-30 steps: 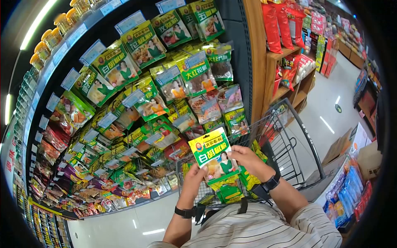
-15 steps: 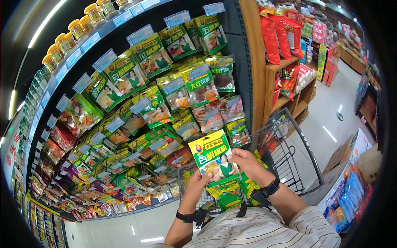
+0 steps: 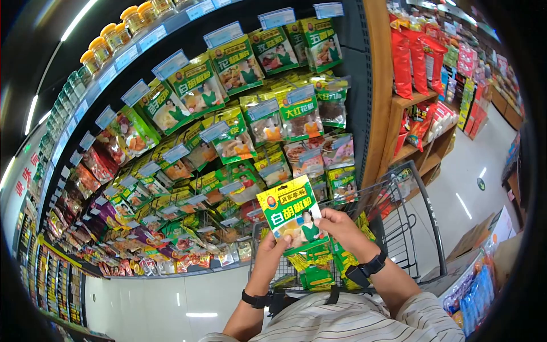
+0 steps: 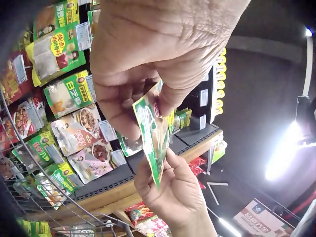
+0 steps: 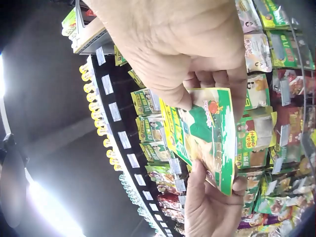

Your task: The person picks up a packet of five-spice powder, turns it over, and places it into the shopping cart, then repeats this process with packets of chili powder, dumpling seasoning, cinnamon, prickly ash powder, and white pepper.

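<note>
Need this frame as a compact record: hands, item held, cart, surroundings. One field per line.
held_item: green-and-yellow packet, printed front toward head camera
left_hand: left hand pinches packet's lower left, thumb on front
right_hand: right hand pinches packet's right edge, thumb on front
cart: wire shopping cart, below and beyond the hands
cart_contents: green-and-yellow packets among others
display: rows of hanging packets with price tags; lidded jars above
beside_display: red bags on wooden shelving
</note>
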`<state>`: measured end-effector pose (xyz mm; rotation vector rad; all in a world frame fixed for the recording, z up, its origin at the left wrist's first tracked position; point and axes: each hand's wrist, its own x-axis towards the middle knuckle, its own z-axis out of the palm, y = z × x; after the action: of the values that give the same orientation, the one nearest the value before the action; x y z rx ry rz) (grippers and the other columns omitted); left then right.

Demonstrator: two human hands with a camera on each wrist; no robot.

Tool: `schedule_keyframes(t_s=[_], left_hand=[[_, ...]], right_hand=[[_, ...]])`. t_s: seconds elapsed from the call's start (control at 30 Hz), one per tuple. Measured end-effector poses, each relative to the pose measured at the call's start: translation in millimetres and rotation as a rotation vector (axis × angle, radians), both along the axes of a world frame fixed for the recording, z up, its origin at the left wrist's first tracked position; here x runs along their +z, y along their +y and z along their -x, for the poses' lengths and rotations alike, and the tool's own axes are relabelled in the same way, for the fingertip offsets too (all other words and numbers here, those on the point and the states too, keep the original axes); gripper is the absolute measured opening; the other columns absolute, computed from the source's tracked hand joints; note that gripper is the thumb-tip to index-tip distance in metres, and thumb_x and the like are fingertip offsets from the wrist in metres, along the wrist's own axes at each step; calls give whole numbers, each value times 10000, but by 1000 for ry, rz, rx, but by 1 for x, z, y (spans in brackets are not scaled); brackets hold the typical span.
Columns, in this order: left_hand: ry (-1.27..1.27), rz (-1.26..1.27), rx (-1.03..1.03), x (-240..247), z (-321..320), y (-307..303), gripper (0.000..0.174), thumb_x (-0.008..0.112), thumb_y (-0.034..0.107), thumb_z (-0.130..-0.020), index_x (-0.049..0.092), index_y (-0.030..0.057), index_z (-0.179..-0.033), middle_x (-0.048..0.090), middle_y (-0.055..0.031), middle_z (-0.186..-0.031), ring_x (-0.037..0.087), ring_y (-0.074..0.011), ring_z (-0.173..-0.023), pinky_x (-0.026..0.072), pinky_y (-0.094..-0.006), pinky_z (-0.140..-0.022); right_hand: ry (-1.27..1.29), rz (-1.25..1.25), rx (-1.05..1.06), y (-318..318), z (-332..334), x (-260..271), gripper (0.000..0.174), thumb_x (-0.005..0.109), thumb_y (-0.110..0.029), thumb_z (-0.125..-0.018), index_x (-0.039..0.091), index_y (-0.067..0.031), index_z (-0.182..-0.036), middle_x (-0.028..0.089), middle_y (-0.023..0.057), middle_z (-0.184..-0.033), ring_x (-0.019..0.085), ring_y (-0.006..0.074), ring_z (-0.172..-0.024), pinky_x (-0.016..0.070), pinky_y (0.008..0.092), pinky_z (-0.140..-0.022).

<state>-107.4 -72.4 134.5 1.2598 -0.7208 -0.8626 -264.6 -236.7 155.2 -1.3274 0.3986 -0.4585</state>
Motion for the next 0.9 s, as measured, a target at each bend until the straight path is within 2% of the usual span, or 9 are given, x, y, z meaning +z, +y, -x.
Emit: schedule_keyframes(t_s=[0.2, 0.3, 0.4, 0.5, 0.57, 0.67, 0.8, 0.83, 0.9], left_hand=[[36, -33, 59, 8, 3, 10, 349, 619, 184, -963, 557, 40, -1274, 661, -43, -1148, 624, -116, -1003, 488, -285, -898], [-66, -6, 85, 18, -2, 11, 357, 607, 179, -961, 549, 33, -1281, 655, -45, -1155, 622, -124, -1012, 496, -280, -884], [-93, 11, 112, 38, -6, 13, 357, 589, 166, -959, 547, 10, -1277, 645, -68, -1169, 620, -144, -1036, 501, -321, -924], [-93, 75, 86, 52, -13, 16, 365, 598, 199, -968, 550, 11, -1278, 645, -73, -1187, 624, -150, -1043, 488, -316, -932], [-62, 97, 75, 55, -19, 19, 372, 599, 215, -973, 552, 15, -1283, 645, -67, -1186, 617, -144, -1054, 475, -305, -932], [-102, 112, 77, 60, -30, 23, 260, 564, 168, -993, 556, 31, -1215, 659, -47, -1085, 629, -93, -895, 510, -237, -694], [-87, 146, 55, 58, -49, 23, 267, 584, 194, -992, 564, 36, -1206, 659, -35, -1076, 612, -79, -904, 504, -228, -718], [-36, 117, 10, 56, -57, 26, 374, 621, 223, -969, 561, 17, -1276, 633, -55, -1205, 596, -120, -1063, 460, -287, -936], [-15, 154, 13, 61, -61, 23, 359, 625, 224, -966, 560, 22, -1254, 640, -33, -1139, 590, -95, -974, 463, -260, -863]], right_hand=[[-54, -11, 17, 4, -10, 4, 194, 602, -214, -965, 634, -35, -1034, 618, -27, -856, 547, 55, -764, 451, 229, -692], [-79, 29, 8, 4, -16, -3, 203, 599, -219, -966, 633, -29, -1031, 614, -25, -853, 550, 55, -763, 457, 233, -695], [-134, 57, 3, 10, -21, 10, 189, 589, -221, -969, 619, -34, -981, 598, -29, -839, 542, 55, -743, 444, 225, -679], [-9, 98, -10, 9, -22, 23, 171, 573, -205, -971, 619, -40, -985, 601, -27, -842, 541, 47, -763, 429, 216, -685], [-34, 56, -16, 16, -26, 29, 167, 573, -200, -972, 619, -40, -983, 605, -24, -850, 539, 44, -776, 424, 212, -687], [-75, 43, -36, 30, -34, 42, 155, 582, -188, -969, 611, -35, -971, 604, -20, -864, 532, 42, -785, 417, 208, -686], [-65, 72, -86, 37, -44, 48, 150, 587, -181, -968, 609, -33, -972, 601, -19, -862, 540, 46, -793, 429, 215, -704], [-85, 87, -101, 39, -47, 49, 151, 586, -182, -969, 609, -33, -971, 601, -19, -859, 538, 45, -790, 428, 215, -701], [-116, 138, -132, 43, -55, 56, 151, 585, -183, -970, 609, -34, -971, 602, -20, -854, 532, 43, -780, 425, 213, -695]])
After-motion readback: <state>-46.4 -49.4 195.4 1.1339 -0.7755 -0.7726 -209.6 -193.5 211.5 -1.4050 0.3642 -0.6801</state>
